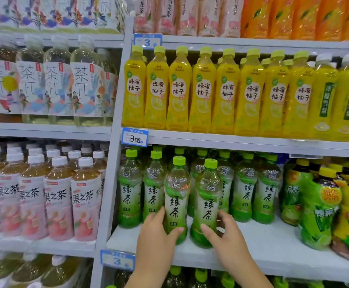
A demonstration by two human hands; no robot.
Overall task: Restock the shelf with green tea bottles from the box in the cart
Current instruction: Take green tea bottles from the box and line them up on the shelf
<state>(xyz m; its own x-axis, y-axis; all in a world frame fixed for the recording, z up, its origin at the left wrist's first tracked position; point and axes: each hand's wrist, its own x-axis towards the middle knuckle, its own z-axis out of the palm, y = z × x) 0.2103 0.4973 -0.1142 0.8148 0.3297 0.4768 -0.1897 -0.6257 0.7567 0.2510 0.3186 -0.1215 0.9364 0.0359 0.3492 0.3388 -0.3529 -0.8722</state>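
left hand (157, 233) curled round left green tea bottle (176, 196), right hand (226, 235) round right green tea bottle (208, 204), both upright near shelf (273, 246) front edge; full, likely heavyish, slick plastic, hold low body

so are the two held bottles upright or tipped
Upright. The left bottle, gripped by the left hand, and the right bottle, gripped by the right hand, both have caps up and bases on the white shelf.
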